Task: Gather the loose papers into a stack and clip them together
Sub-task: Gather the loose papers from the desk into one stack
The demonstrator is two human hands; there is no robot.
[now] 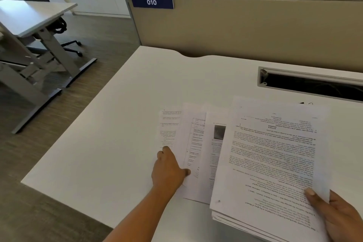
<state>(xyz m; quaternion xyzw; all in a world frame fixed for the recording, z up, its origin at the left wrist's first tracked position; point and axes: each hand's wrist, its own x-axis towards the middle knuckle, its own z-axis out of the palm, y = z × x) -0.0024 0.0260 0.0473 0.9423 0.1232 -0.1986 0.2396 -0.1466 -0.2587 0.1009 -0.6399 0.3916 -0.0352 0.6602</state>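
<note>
My right hand [337,216] grips a stack of printed papers [275,163] at its near right corner, thumb on top; the stack is lifted and tilted over the white desk [117,133]. Left of it, three loose sheets [193,139] lie fanned and overlapping on the desk. On the leftmost sheets rests my left hand [170,171], fingers spread, the thumb pressing a sheet's edge. A small black object [302,102], possibly a clip, peeks out beyond the stack's far edge.
A beige partition [255,29] with a blue "010" label [151,2] closes the desk's far side. An open cable tray slot [314,84] is set into the desk at the right. Another desk [33,17] and a chair base stand to the left.
</note>
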